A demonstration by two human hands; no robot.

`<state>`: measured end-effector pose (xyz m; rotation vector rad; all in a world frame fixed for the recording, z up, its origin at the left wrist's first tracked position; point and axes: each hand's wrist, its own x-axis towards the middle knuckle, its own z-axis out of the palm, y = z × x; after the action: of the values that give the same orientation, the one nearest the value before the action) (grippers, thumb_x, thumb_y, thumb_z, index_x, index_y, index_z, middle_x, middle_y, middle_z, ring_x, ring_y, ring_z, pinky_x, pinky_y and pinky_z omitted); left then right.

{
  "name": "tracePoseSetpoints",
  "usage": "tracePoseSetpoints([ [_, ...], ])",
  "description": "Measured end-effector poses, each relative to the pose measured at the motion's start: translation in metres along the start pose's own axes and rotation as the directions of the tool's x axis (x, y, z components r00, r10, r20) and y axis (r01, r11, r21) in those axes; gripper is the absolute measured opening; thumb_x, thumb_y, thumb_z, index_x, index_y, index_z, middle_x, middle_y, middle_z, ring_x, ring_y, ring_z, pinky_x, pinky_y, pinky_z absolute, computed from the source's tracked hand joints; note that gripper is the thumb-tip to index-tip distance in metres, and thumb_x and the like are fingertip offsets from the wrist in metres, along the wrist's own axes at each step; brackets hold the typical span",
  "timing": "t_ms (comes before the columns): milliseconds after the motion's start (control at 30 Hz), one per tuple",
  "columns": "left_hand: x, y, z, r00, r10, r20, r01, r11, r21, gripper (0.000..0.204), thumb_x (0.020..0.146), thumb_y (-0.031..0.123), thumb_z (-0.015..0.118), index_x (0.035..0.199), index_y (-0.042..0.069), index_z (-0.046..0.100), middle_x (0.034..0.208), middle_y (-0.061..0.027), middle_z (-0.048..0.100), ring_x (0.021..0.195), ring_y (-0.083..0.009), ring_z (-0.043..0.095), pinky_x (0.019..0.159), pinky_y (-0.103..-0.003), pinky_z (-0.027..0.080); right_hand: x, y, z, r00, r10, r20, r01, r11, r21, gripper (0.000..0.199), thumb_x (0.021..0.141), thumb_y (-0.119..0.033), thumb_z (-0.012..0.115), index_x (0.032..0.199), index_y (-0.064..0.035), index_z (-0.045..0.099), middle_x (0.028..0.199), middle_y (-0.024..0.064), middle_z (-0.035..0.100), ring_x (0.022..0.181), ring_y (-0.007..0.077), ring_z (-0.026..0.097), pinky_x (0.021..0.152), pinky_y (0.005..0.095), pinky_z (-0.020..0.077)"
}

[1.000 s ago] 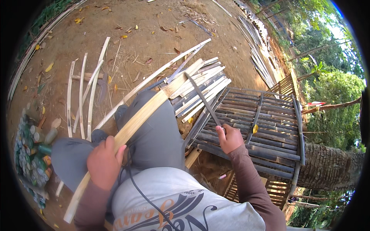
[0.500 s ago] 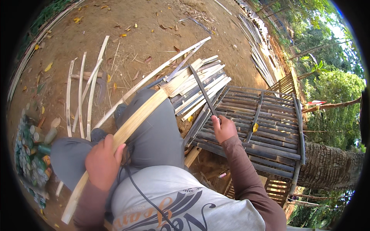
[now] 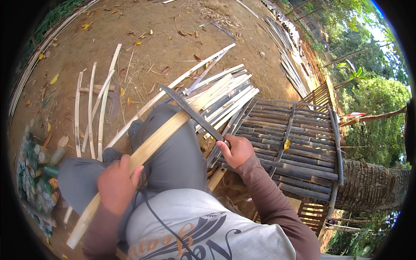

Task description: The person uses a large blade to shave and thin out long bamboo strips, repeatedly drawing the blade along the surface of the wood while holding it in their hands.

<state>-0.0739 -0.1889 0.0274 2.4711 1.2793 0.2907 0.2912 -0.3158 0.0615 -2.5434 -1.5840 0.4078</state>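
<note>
A long pale bamboo strip (image 3: pixel 162 134) lies slantwise over my knee, its lower end past my left forearm. My left hand (image 3: pixel 117 184) is wrapped round it near that lower end. In my right hand (image 3: pixel 237 150) is the handle of a long dark-bladed knife (image 3: pixel 190 111). The blade crosses the strip just beyond my knee and appears to touch it. Past the blade, the strip's far end reaches over a pile of split bamboo slats (image 3: pixel 229 97).
A dark bamboo slat bench (image 3: pixel 299 147) stands at my right, beside a rough tree trunk (image 3: pixel 372 186). Several narrow strips (image 3: pixel 103 108) lie on the dirt at the left, near a heap of bottles and cans (image 3: pixel 39 173). More poles (image 3: pixel 292 71) lie far right.
My right hand has moved left and toward me. The knife has swung from beside the strip's far end to lie across the strip near my knee. My left hand keeps its grip.
</note>
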Motion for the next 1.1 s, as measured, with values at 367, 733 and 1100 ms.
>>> tracePoseSetpoints([
  [367,-0.004,0.001,0.001,0.999,0.016,-0.028,-0.016,1.0,-0.013,0.035,0.096,0.04,0.076,0.103,0.01,0.06,0.082,-0.0106,0.066,0.078,-0.035,0.068,0.065,-0.048,0.053,0.014,-0.034,0.0,0.987,-0.147,-0.06,0.149,0.988,0.033,0.049,0.105,-0.049,0.062,0.096,-0.0017,0.068,0.075,0.0221,0.068,0.075,0.047,0.069,0.071,0.055,0.0543],
  [733,-0.001,0.004,-0.011,1.0,0.022,0.012,-0.022,1.0,0.022,0.036,0.095,0.041,0.077,0.101,0.01,0.06,0.081,-0.0101,0.066,0.077,-0.0343,0.069,0.064,-0.047,0.053,0.049,-0.012,-0.004,0.998,-0.039,0.042,0.039,0.999,0.003,0.062,0.109,-0.056,0.051,0.106,0.0007,0.074,0.09,0.0275,0.074,0.092,0.0486,0.071,0.084,0.0547,0.0556],
  [1100,-0.002,0.007,-0.015,0.999,0.02,0.025,-0.021,0.999,0.036,0.035,0.095,0.041,0.077,0.102,0.011,0.06,0.08,-0.0108,0.065,0.076,-0.035,0.068,0.064,-0.047,0.053,0.043,0.011,0.021,0.994,-0.095,-0.054,0.096,0.995,0.03,0.052,0.108,-0.052,0.058,0.096,-0.0026,0.07,0.08,0.0244,0.069,0.082,0.0474,0.069,0.076,0.0549,0.0532],
])
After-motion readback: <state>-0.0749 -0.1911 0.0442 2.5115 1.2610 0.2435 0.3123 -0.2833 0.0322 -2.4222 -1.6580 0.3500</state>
